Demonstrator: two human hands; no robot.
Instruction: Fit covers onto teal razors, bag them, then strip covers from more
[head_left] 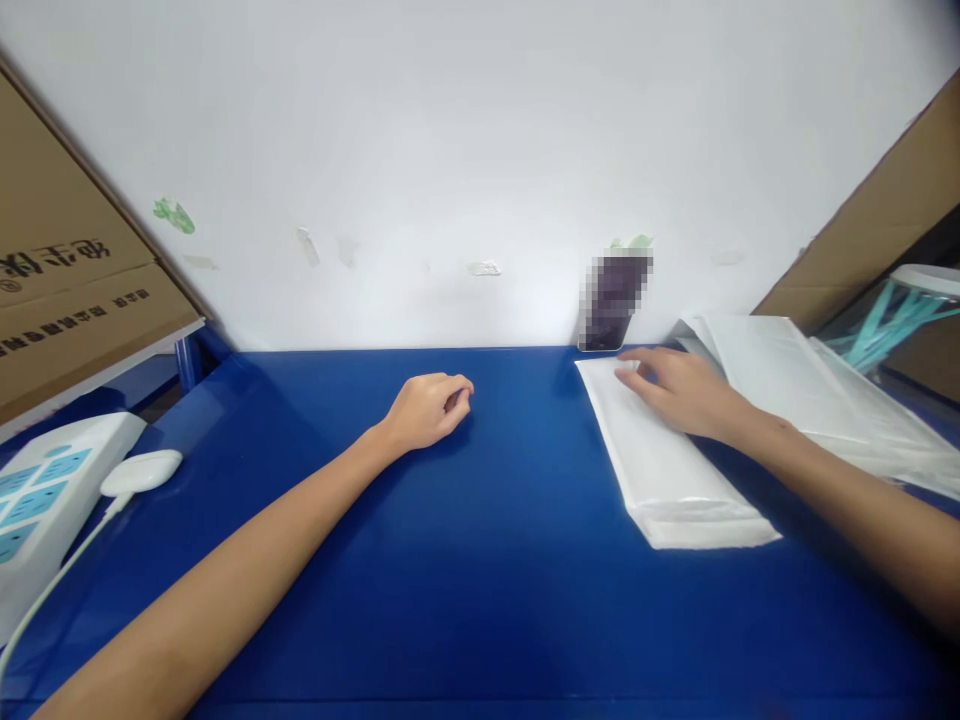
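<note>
My left hand (430, 411) rests on the blue tabletop (495, 560) with its fingers curled in, and nothing shows inside them. A flat white padded mailer (660, 470) lies lengthwise on the table to the right. Over its far end is my right hand (679, 390), thumb and forefinger apart. The fingertips are close to the mailer's surface, and whether they touch it I cannot tell. Part of the mailer's right side is hidden under this hand.
More white plastic bags (795, 375) are piled at the right. Against the white wall leans a phone (604, 325). On the left are a power strip (45, 500), a white earbud case (142, 472) with a cable, and a cardboard sheet (75, 230). A stool (922, 280) stands far right.
</note>
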